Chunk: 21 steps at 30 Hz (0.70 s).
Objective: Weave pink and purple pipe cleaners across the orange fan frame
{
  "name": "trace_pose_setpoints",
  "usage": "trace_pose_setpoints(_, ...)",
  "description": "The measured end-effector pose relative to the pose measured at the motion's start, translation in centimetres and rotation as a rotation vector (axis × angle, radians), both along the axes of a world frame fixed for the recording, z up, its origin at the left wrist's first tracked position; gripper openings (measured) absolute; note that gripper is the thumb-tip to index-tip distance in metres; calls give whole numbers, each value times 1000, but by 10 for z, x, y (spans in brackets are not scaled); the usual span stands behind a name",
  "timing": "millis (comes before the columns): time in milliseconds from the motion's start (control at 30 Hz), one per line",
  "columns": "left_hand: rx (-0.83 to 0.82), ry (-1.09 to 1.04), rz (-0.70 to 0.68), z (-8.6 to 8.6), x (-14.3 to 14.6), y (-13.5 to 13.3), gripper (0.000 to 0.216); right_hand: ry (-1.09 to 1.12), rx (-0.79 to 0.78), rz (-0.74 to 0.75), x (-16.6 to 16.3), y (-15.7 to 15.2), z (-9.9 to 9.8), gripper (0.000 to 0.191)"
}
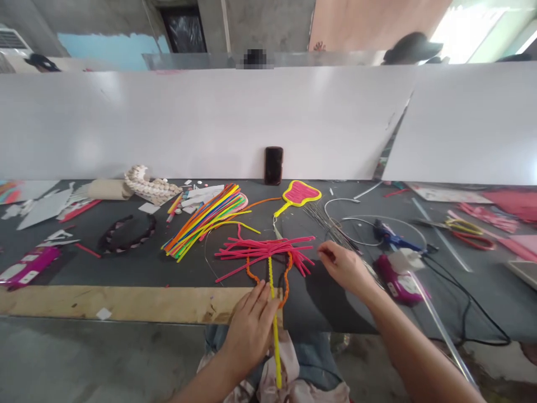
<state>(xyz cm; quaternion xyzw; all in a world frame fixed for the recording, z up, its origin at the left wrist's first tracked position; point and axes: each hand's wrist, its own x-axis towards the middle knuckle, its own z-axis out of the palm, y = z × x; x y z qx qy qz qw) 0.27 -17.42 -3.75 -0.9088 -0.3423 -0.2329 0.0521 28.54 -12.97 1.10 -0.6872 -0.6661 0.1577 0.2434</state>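
Left hand: laid, fingers stretched, over the yellow twisted stem at the counter's near edge; whether the stem is pinched in the left hand's (251, 316) grip or only pressed cannot be told, as the underside is hidden.
Yellow twisted stem (277, 358): covered for a short stretch by the hand; its lower end is seen over the lap, past the counter (184, 274), and its upper end is lost under the pink stems.
Orange twisted strand (287, 274): seen on both sides of the yellow stem; its lower left part is hidden by the left hand.
Pink stems (268, 248): spread crosswise on the counter; their number cannot be made out where they are overlapped.
Right hand (344, 268): held just beside the pink stems' right end, fingers curled towards the thumb; whether anything thin is gripped cannot be told.
Yellow-edged pink shape (301, 193): placed beyond the pink stems.
Thin wires (335, 224): partly hidden by the right hand and forearm.
White partition (218, 123): several people's heads are mostly hidden by it; the middle one is pixelated.
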Motion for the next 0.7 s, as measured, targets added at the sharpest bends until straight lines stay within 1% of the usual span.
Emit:
trace_pose_setpoints(100, -46, -30, -26, 4, -3, 1, 41, -36, -57, 105, -14, 5, -7, 29)
trace_pose_setpoints(167, -50, -45, -34, 4, -4, 1, 41, -147, -57, 129, -27, 9, -10, 39)
trace_pose_setpoints(200, -44, -48, -32, 4, -4, 1, 40, -211, -57, 123, -33, 11, -11, 40)
trace_pose_setpoints(267, -29, -40, -30, 5, -6, 0, 38, -309, -63, 95, -43, 16, -11, 31)
trace_pose_setpoints(333, -35, -17, -53, 8, -8, 0, 40, -363, -67, 92, -46, 22, -10, 22)
trace_pose_setpoints(400, -65, -16, -93, 16, -11, 5, 44, -389, -61, 104, -45, 27, -9, 22)
trace_pose_setpoints(467, -77, -43, -97, 25, -10, 17, 46, -403, -58, 125, -42, 30, -9, 23)
trace_pose_setpoints(533, -35, -47, -31, 32, -2, 37, 44, -419, -53, 135, -40, 32, -9, 23)
trace_pose_setpoints(567, -38, -6, 4, 34, 3, 49, 44, -428, -46, 135, -39, 31, -10, 24)
trace_pose_setpoints(633, -70, 76, 55, 32, 17, 73, 46, -446, -26, 130, -41, 30, -10, 26)
trace_pose_setpoints(700, -140, 136, 89, 25, 30, 92, 59, -464, -13, 123, -44, 29, -10, 28)
